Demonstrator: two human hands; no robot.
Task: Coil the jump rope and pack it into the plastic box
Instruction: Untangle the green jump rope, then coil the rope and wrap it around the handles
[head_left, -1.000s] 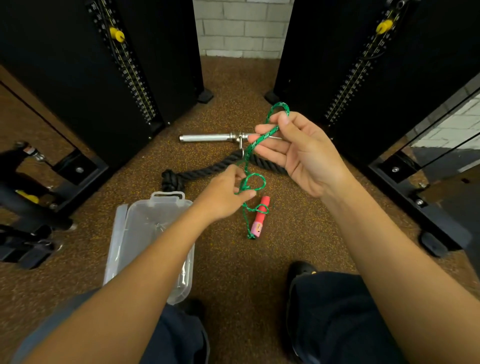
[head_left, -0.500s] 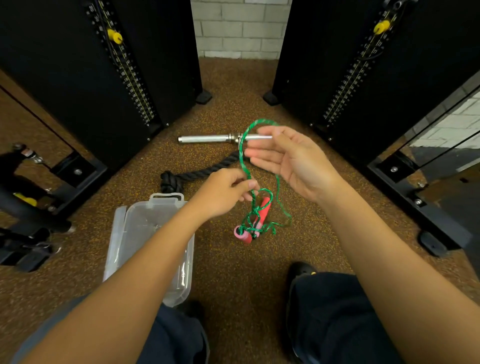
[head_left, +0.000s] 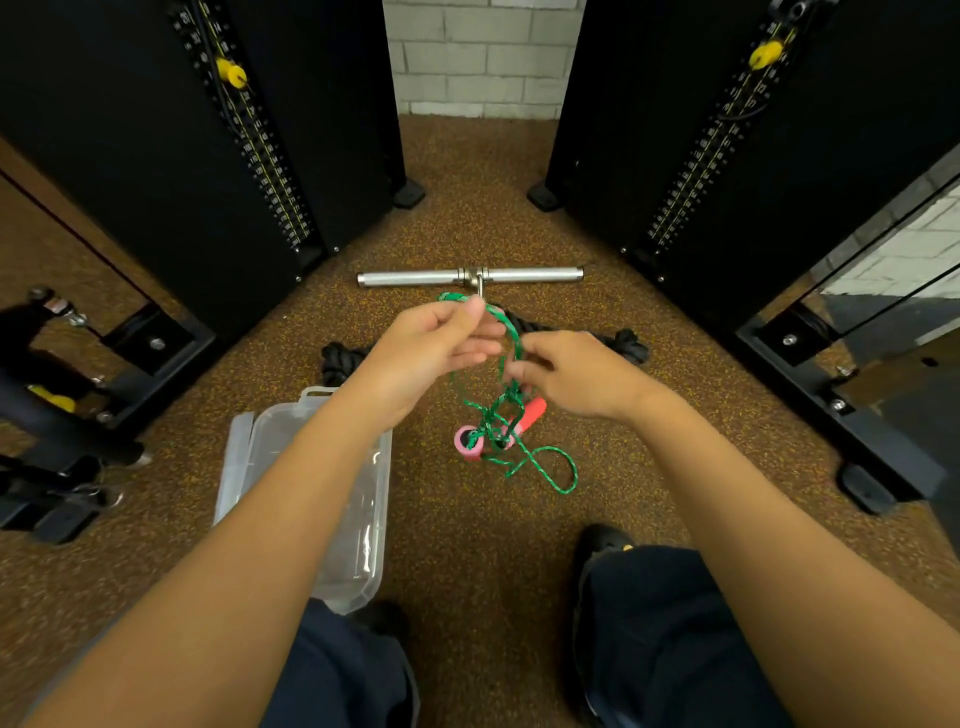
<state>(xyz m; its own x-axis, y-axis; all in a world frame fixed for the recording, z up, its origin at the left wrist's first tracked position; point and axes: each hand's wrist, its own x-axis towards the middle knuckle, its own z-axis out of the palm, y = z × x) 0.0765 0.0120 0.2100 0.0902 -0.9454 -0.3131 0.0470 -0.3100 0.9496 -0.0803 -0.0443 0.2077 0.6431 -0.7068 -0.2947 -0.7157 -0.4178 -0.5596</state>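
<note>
The left hand (head_left: 436, 343) pinches the jump rope (head_left: 511, 338) at its top loop; the right hand (head_left: 571, 374), just beside, grips lower strands; the plastic box (head_left: 363, 519) lies below the left hand.

speckled brown floor (head_left: 467, 519), black weight machines (head_left: 208, 156), white brick wall (head_left: 467, 52)

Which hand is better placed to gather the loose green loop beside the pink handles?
Probably right. The right hand sits nearest the loose loop, on that side of the pink handles. The left hand pinches the jump rope at its top and is busy.
</note>
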